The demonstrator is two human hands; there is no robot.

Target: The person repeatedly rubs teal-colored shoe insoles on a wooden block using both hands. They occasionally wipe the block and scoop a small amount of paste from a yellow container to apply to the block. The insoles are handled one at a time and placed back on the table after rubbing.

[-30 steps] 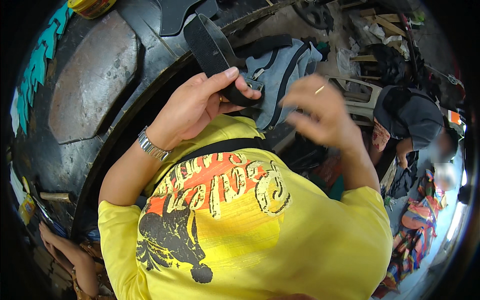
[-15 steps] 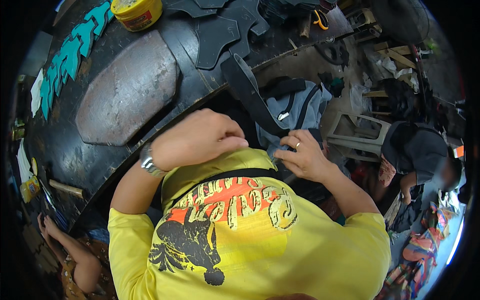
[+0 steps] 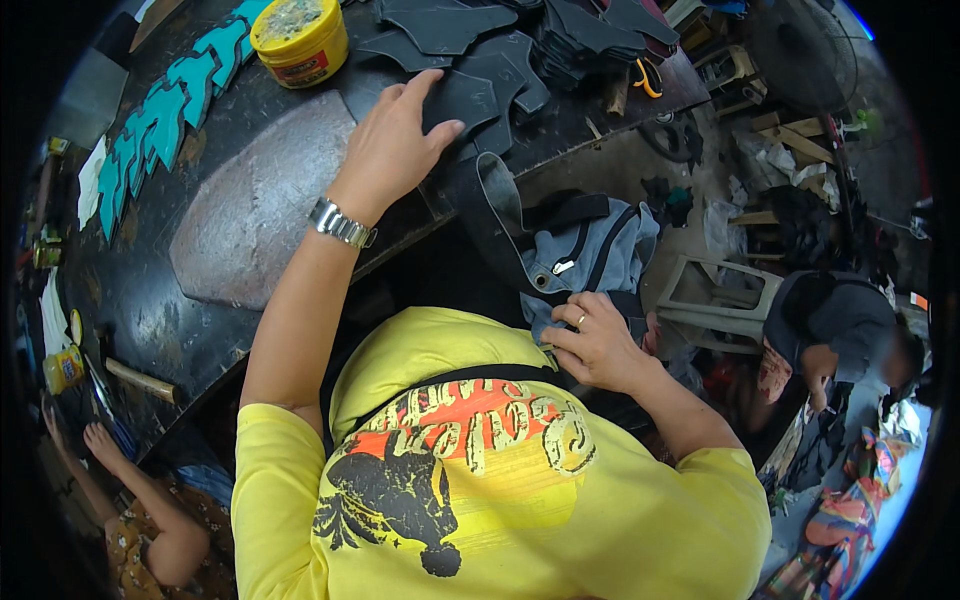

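My left hand (image 3: 392, 150), with a metal watch at its wrist, reaches over the dark worktable (image 3: 125, 290). Its thumb and fingers are spread, and the fingertips are over the nearest black flat cut piece (image 3: 470, 100); contact cannot be made out. More such pieces lie overlapping beside it. Low in front of me, my right hand (image 3: 600, 345), wearing a ring, has its fingers curled in at the lower edge of a grey-blue bag (image 3: 592, 245) with black straps and a zip. Whatever those fingers pinch is hidden.
On the table are a worn slab (image 3: 255, 205), a yellow tub (image 3: 300, 45), teal cut pieces (image 3: 150, 125) and an orange-handled tool (image 3: 650, 78). A grey stool (image 3: 715, 300) stands at right, with a person (image 3: 835, 315) beyond. Another person's arms (image 3: 150, 500) show at lower left.
My left hand has moved up and away from my lap to the black pieces, its fingers spreading. The right hand stays by the bag, shifted only slightly.
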